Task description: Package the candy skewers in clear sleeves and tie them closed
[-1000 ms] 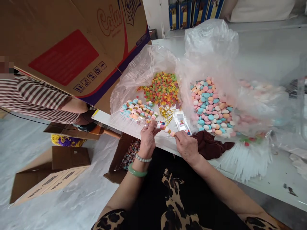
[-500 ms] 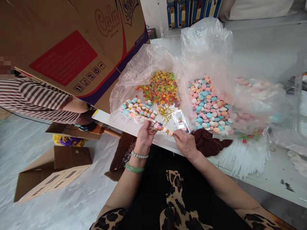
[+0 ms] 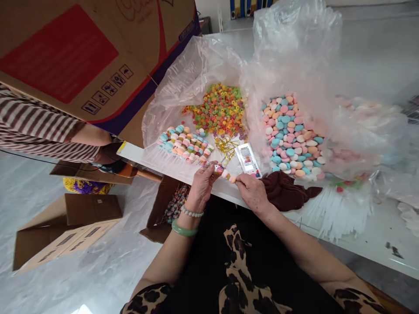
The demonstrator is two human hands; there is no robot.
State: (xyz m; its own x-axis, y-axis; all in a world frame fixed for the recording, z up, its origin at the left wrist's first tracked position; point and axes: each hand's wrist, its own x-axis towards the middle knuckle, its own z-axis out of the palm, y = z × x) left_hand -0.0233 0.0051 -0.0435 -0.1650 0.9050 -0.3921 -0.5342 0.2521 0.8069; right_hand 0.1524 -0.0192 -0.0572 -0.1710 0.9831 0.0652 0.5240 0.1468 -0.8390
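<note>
Between my two hands stretches a candy skewer (image 3: 226, 174) of pastel and orange pieces on a thin stick. My left hand (image 3: 203, 179) is closed around its left end, where a small printed wrapper or label (image 3: 219, 168) shows. The fingertips of my right hand (image 3: 250, 189) pinch the right end by a pinkish-orange piece. Just beyond lies a bunch of finished-looking candy skewers (image 3: 185, 144) in rows. Gold twist ties (image 3: 225, 147) sit in a small heap near my hands, beside a stack of white printed cards (image 3: 248, 160).
Loose ring candies (image 3: 222, 109) and pastel oval candies (image 3: 291, 139) lie on plastic sheeting. A brown cloth (image 3: 288, 192) and white sticks (image 3: 337, 213) are at the right. A large carton (image 3: 131, 100) stands left, near another person's striped sleeve (image 3: 36, 115). An open box (image 3: 157, 218) sits below the table edge.
The view has shifted slightly, moving the carton up and left. My left hand has come nearer my right along the skewer, covering more of its left part.
</note>
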